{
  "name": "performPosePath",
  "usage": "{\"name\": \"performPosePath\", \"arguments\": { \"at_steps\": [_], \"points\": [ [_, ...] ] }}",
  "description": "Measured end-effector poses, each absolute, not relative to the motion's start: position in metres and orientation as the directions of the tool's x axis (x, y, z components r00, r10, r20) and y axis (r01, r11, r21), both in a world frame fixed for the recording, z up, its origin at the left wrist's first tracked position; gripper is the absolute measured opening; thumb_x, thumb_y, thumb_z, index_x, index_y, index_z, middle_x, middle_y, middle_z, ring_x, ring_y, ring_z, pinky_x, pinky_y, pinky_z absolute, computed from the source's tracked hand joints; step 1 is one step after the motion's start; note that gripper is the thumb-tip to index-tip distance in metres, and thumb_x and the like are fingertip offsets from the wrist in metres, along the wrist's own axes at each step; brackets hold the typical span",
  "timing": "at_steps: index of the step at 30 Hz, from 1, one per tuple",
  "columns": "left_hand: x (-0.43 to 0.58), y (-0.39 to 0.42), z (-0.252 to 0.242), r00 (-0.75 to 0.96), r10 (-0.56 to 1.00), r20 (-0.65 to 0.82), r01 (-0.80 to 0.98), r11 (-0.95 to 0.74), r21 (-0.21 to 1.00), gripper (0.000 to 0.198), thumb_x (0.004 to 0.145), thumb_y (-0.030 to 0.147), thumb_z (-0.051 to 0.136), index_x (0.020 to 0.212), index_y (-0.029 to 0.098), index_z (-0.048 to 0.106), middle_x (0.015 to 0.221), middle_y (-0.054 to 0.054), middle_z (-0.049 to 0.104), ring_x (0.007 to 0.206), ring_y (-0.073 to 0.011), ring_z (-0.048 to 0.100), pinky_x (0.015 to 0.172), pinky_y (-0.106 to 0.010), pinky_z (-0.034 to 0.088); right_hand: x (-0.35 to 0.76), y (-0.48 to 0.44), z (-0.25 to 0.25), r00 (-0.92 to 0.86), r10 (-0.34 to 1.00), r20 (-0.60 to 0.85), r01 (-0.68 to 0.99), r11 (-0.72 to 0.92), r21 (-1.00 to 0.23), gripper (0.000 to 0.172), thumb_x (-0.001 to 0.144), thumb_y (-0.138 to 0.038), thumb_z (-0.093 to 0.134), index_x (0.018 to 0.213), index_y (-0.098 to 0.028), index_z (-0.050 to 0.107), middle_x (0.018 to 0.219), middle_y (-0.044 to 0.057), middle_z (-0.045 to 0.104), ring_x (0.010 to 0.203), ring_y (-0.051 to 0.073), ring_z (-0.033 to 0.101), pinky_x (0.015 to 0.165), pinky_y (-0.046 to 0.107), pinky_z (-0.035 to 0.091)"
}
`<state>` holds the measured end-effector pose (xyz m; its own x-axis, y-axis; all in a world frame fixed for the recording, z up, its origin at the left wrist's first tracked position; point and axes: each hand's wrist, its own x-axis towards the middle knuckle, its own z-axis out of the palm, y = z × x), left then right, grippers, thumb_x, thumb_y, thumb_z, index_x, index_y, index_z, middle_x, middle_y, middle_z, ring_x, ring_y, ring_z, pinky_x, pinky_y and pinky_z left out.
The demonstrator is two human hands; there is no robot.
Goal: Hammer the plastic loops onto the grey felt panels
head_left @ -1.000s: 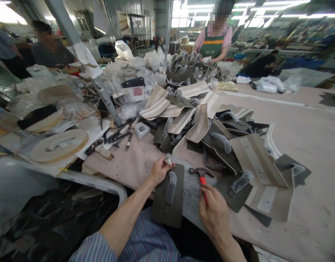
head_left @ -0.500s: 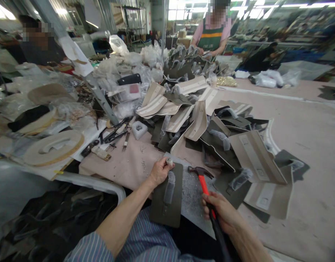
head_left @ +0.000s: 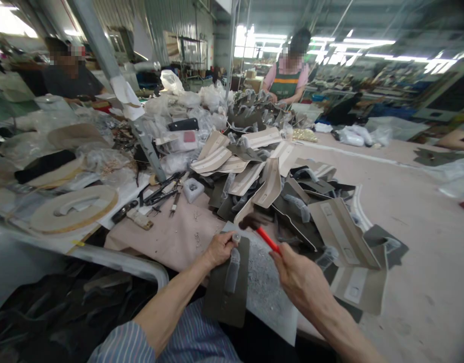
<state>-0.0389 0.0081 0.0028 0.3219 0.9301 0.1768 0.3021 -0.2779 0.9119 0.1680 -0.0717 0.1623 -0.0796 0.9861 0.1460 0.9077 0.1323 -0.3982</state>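
My left hand [head_left: 218,248] pinches a small round metal fitting [head_left: 236,237] at the top edge of a dark olive flat piece [head_left: 226,287] that lies on the near table edge. A strip wrapped in clear plastic runs down the middle of that piece. My right hand [head_left: 297,275] is closed round the red handle of a hammer [head_left: 259,229]. The hammer's dark head hangs blurred just above and to the right of the fitting.
A heap of olive and beige flat pieces [head_left: 284,186] covers the table behind. Pliers and small tools [head_left: 166,191] lie at the left, beside a tan ring-shaped template [head_left: 75,209]. Two people [head_left: 288,75] work at the far side. A scuffed grey slab [head_left: 267,287] lies under my hands.
My right hand has taken up the hammer from the slab and swung its head left and upward, over the fitting. My left hand has stayed on the olive piece.
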Motion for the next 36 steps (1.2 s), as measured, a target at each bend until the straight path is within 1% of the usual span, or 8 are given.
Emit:
{"name": "performPosePath", "arguments": {
  "at_steps": [6, 10, 14, 18, 21, 26, 32, 36],
  "points": [
    [-0.039, 0.007, 0.002, 0.327, 0.921, 0.210, 0.287, -0.309, 0.907, 0.018, 0.082, 0.016, 0.055, 0.091, 0.020, 0.069, 0.085, -0.002, 0.072, 0.080, -0.0185, 0.066, 0.077, -0.026, 0.049, 0.156, -0.079, 0.207, 0.386, 0.705, 0.595, 0.796, 0.072, -0.602, 0.031, 0.100, -0.049, 0.029, 0.098, -0.026, 0.050, 0.067, 0.005, 0.055, 0.056, 0.020, 0.056, 0.051, 0.031, 0.039],
    [-0.038, 0.008, 0.001, 0.326, 0.926, 0.191, 0.308, -0.295, 0.904, 0.017, 0.082, 0.016, 0.054, 0.088, 0.020, 0.069, 0.078, -0.001, 0.070, 0.074, -0.0177, 0.064, 0.072, -0.026, 0.048, 0.150, -0.088, 0.134, 0.066, 0.973, 0.219, 0.872, 0.051, -0.486, 0.027, 0.093, -0.044, 0.043, 0.075, -0.024, 0.046, 0.048, -0.002, 0.045, 0.040, 0.015, 0.045, 0.044, 0.027, 0.022],
    [-0.038, 0.008, -0.001, 0.333, 0.924, 0.186, 0.294, -0.290, 0.911, 0.018, 0.083, 0.017, 0.053, 0.091, 0.020, 0.069, 0.078, 0.000, 0.069, 0.076, -0.0172, 0.063, 0.074, -0.025, 0.047, 0.173, -0.099, 0.082, -0.015, 0.986, -0.164, 0.919, -0.051, -0.390, 0.023, 0.097, -0.035, 0.036, 0.080, -0.023, 0.047, 0.052, -0.001, 0.051, 0.046, 0.016, 0.049, 0.049, 0.028, 0.022],
    [-0.039, 0.008, -0.001, 0.303, 0.931, 0.203, 0.274, -0.289, 0.917, 0.017, 0.081, 0.016, 0.058, 0.092, 0.020, 0.070, 0.084, -0.001, 0.071, 0.080, -0.0184, 0.065, 0.077, -0.026, 0.048, 0.199, -0.108, 0.054, 0.007, 0.978, -0.208, 0.876, -0.106, -0.471, 0.029, 0.100, -0.035, 0.032, 0.077, -0.023, 0.046, 0.057, 0.001, 0.055, 0.052, 0.018, 0.055, 0.051, 0.029, 0.034],
    [-0.040, 0.008, 0.000, 0.296, 0.934, 0.200, 0.244, -0.277, 0.929, 0.016, 0.080, 0.015, 0.059, 0.090, 0.020, 0.071, 0.084, -0.001, 0.072, 0.080, -0.0185, 0.066, 0.078, -0.027, 0.049, 0.200, -0.108, 0.040, 0.045, 0.998, -0.051, 0.946, -0.059, -0.319, 0.023, 0.098, -0.030, 0.036, 0.095, -0.019, 0.057, 0.077, 0.008, 0.063, 0.068, 0.023, 0.062, 0.058, 0.032, 0.043],
    [-0.037, 0.010, 0.000, 0.257, 0.957, 0.133, 0.168, -0.180, 0.969, 0.014, 0.075, 0.017, 0.065, 0.087, 0.018, 0.072, 0.081, -0.001, 0.073, 0.077, -0.0183, 0.067, 0.076, -0.027, 0.051, 0.151, -0.088, 0.056, -0.357, 0.904, 0.236, 0.902, 0.399, -0.164, 0.051, 0.089, -0.012, 0.046, 0.139, -0.023, 0.044, 0.139, 0.014, 0.047, 0.116, 0.028, 0.052, 0.088, 0.040, 0.046],
    [-0.039, 0.028, 0.012, -0.068, 0.984, -0.163, -0.219, 0.145, 0.965, 0.025, 0.065, 0.029, 0.079, 0.082, 0.013, 0.068, 0.071, -0.003, 0.072, 0.066, -0.0174, 0.068, 0.064, -0.026, 0.054, 0.095, -0.061, 0.075, -0.633, 0.774, -0.015, 0.774, 0.633, -0.005, 0.014, 0.086, -0.011, 0.054, 0.090, -0.020, 0.063, 0.109, 0.011, 0.062, 0.090, 0.026, 0.059, 0.078, 0.038, 0.045],
    [-0.073, 0.027, 0.080, -0.309, 0.951, -0.011, -0.389, -0.116, 0.914, 0.033, 0.065, 0.035, 0.083, 0.082, 0.012, 0.066, 0.077, -0.005, 0.074, 0.072, -0.0190, 0.071, 0.074, -0.032, 0.058, 0.086, -0.061, 0.102, -0.481, 0.877, -0.003, 0.876, 0.480, 0.052, 0.015, 0.096, -0.027, 0.050, 0.093, -0.018, 0.061, 0.087, 0.012, 0.067, 0.074, 0.024, 0.065, 0.068, 0.035, 0.045]
  ]
}}
